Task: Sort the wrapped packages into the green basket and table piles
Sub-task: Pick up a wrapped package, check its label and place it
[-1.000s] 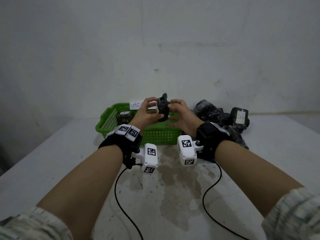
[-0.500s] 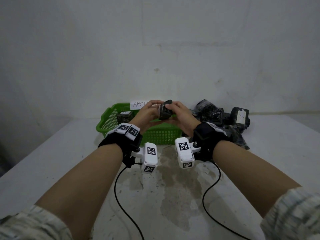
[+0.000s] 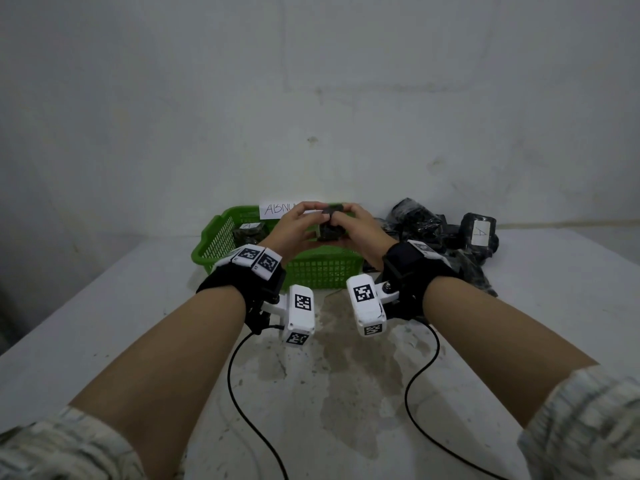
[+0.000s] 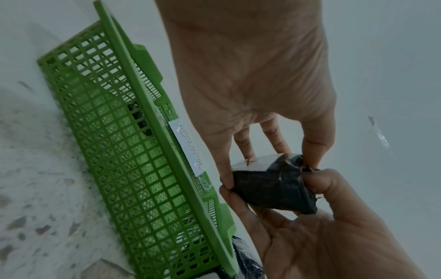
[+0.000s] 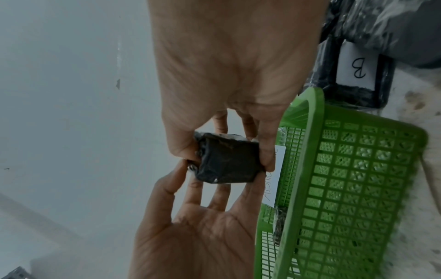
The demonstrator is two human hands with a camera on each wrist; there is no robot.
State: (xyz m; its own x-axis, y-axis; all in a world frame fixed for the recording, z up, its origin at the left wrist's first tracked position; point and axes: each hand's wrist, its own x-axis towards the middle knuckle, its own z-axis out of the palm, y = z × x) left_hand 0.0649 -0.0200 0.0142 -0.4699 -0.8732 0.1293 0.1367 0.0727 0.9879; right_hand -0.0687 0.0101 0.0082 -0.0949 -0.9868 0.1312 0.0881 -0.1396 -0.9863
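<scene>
Both hands hold one small black wrapped package (image 3: 329, 231) in the air over the green basket (image 3: 322, 273). My left hand (image 3: 300, 226) pinches its left side and my right hand (image 3: 351, 225) pinches its right side. In the left wrist view the package (image 4: 274, 188) shows a white label on its far face, with thumb and fingers curled round it. The right wrist view shows the package (image 5: 226, 164) pinched from above by the right hand, while the left hand's fingers (image 5: 190, 190) support it below. Another wrapped package (image 3: 251, 232) lies inside the basket.
A paper label (image 3: 277, 209) is fixed on the basket's back rim. A pile of black wrapped packages (image 3: 426, 225) lies on the table right of the basket, one labelled A (image 3: 479, 231), one labelled B (image 5: 356, 69). A wall stands close behind. Two cables trail over the stained table (image 3: 311, 393).
The package stood upright between the fingertips a second ago; it has been turned and lowered, and both hands have closed in tighter round it.
</scene>
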